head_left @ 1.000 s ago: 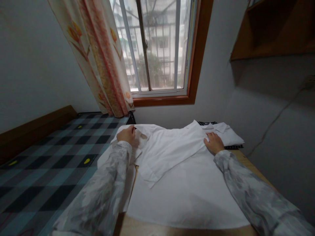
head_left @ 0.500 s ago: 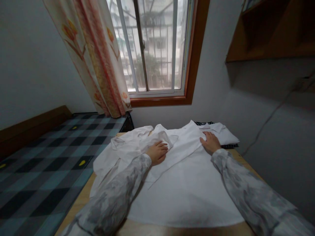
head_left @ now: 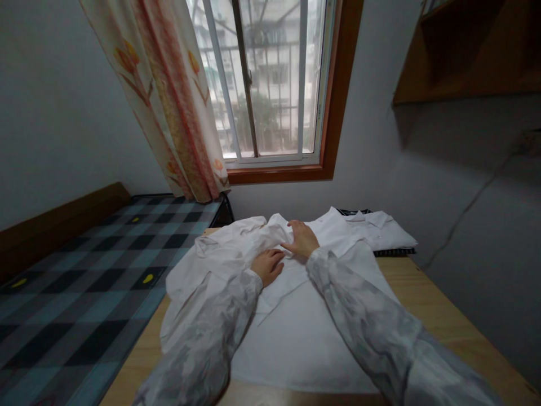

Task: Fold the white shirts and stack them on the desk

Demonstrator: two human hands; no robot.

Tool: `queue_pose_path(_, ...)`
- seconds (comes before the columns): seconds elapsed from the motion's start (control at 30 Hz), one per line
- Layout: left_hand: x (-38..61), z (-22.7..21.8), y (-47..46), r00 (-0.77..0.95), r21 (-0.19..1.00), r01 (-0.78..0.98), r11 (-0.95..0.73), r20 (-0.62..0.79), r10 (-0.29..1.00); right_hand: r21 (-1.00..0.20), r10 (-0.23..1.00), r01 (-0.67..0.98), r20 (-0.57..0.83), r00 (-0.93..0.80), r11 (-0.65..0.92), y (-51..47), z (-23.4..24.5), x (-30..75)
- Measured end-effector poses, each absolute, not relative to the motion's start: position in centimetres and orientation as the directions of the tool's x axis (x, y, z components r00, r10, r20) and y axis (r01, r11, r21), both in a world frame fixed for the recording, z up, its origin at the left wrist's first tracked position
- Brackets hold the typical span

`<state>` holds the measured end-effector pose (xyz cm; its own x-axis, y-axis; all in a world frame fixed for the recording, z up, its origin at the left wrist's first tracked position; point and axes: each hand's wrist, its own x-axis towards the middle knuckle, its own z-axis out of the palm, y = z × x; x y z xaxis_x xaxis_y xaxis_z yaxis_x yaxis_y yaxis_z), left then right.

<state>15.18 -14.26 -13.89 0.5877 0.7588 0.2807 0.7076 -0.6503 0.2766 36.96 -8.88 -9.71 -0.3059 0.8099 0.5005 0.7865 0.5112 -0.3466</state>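
Observation:
A white shirt [head_left: 296, 332] lies spread over the wooden table, its lower edge toward me and its collar end toward the window. Its left part is bunched up in loose folds. My left hand [head_left: 267, 267] rests on the cloth near the middle, fingers stretched out over a fold. Just beyond it and to the right, my right hand [head_left: 301, 239] is on the upper part of the shirt, thumb and fingers apart. Neither hand closes round the fabric. Part of the shirt's right side is hidden under my right sleeve.
Folded white shirts [head_left: 391, 231] with a dark patterned piece beneath lie at the table's far right corner. The wooden table [head_left: 439, 304] shows on the right. A checked bed [head_left: 97, 282] adjoins on the left. A curtain [head_left: 177, 113] hangs by the window [head_left: 270, 84]; a wooden shelf [head_left: 473, 62] juts out upper right.
My right hand has moved left from the shirt's right side to beside my left hand. The left hand stays nearly in place. The view has shifted slightly.

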Motion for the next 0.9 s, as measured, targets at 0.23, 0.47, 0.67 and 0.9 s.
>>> queue_pose_path(0.23, 14.7, -14.6, -13.9, 0.572, 0.313, 0.704, -0.638, 0.282, 0.77, -0.572, 0.912, 0.797, 0.405, 0.071, 0.192, -6.6, -8.9, 35.1)
queue_pose_path(0.47, 14.9, -14.1, -13.9, 0.563, 0.339, 0.706, -0.622, 0.265, 0.783, -0.762, 0.873, 0.646, 0.353, 0.337, 0.058, -10.5, -12.6, 44.2)
queue_pose_path(0.67, 15.0, -13.7, -14.0, 0.578, 0.316, 0.704, -0.636, 0.265, 0.772, -0.591, 0.835, 0.799, 0.492, 0.245, 0.114, -16.7, -15.7, 48.3)
queue_pose_path(0.9, 15.1, -13.6, -14.1, 0.578, 0.304, 0.711, -0.634, 0.262, 0.773, -0.685, 0.821, 0.722, 0.463, 0.334, 0.092, -18.9, -15.5, 51.5)
